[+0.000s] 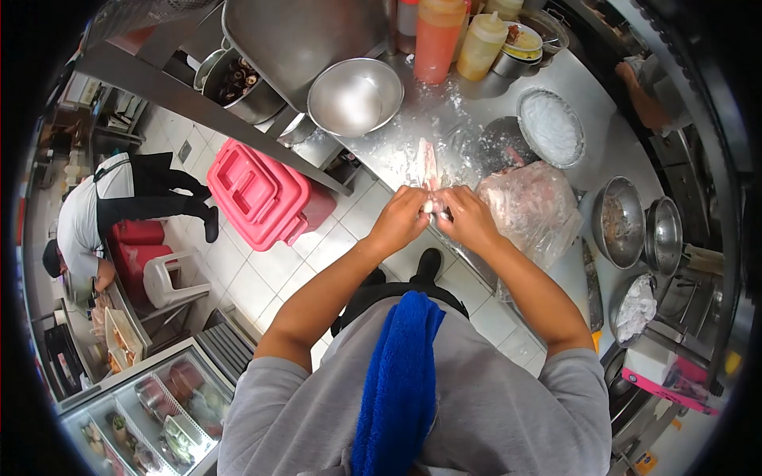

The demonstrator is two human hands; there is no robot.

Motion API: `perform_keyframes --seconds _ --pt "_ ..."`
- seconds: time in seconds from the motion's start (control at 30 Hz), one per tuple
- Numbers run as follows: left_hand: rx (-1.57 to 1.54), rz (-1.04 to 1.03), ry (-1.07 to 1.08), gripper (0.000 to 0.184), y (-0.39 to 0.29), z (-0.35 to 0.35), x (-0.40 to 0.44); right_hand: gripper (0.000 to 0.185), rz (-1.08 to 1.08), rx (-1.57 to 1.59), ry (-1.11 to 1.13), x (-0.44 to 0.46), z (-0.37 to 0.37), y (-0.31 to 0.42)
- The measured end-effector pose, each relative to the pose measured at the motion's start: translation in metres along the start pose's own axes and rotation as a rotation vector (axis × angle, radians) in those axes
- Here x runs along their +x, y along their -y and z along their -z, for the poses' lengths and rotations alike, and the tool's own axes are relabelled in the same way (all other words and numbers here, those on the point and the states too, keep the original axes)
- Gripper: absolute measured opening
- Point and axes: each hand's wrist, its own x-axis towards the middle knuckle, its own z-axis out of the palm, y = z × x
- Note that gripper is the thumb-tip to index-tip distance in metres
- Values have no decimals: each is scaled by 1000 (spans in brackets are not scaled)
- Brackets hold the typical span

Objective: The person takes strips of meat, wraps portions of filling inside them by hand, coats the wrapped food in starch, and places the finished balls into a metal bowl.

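At the near edge of the steel table (389, 155), my left hand (401, 220) and my right hand (467, 216) meet, fingers closed on a pale strip of raw meat (429, 166). The strip extends away from me over the floured steel. Just right of my right hand lies a clear plastic bag (532, 208) of pale raw meat. Beyond it stands a round container of white powder (551, 127). An empty steel bowl (355, 97) sits at the table's far left. My fingertips partly hide the near end of the strip.
Squeeze bottles (439, 40) stand at the back. Steel bowls (619, 222) and a knife (592, 285) are at the right. A red lidded bin (262, 194) is on the floor at the left. Farther left, another person (115, 190) bends over a counter.
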Motion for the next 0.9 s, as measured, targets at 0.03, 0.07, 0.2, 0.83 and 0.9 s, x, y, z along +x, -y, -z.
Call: perform_keyframes --seconds 0.03,0.07,0.2,0.83,0.9 --pt "-25 28 4 36 -1 -1 -2 34 0 1 1 1 2 1" --pt "-50 56 9 37 -1 -2 -5 35 -88 101 41 3 4 1" --pt "-198 285 29 39 -16 6 0 39 -413 307 314 26 22 2" --pt "242 -146 -88 39 8 2 15 36 -273 171 74 16 37 8" --pt "220 -156 -97 38 8 -1 18 28 -153 82 -62 16 47 5"
